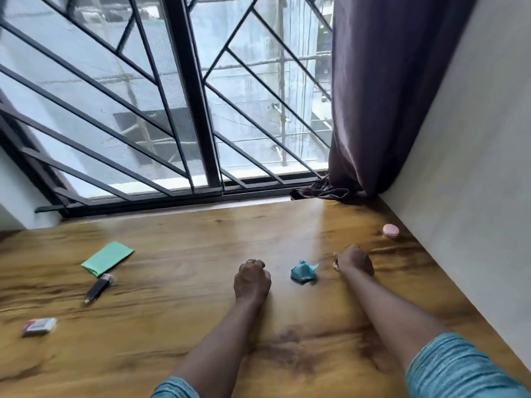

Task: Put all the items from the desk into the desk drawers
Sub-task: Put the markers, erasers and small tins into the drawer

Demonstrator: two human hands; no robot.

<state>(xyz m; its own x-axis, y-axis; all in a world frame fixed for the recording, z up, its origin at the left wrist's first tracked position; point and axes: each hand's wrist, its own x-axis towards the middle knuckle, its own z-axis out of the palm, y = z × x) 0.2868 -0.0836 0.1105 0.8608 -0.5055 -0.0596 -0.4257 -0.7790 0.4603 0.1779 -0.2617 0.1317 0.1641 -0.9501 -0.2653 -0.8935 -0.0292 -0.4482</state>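
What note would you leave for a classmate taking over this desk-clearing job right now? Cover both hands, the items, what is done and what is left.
Left hand: curled in a fist on the desk, nothing seen in it.
Right hand: curled, perhaps round something small; too blurred to tell.
On the desk: crumpled blue piece between the hands; pink jar near the right wall; green folded sheet, black stick-shaped item and small box to the left.
Done: cannot tell; no drawer is in view.
Left: all five items have yet to go into the drawers.
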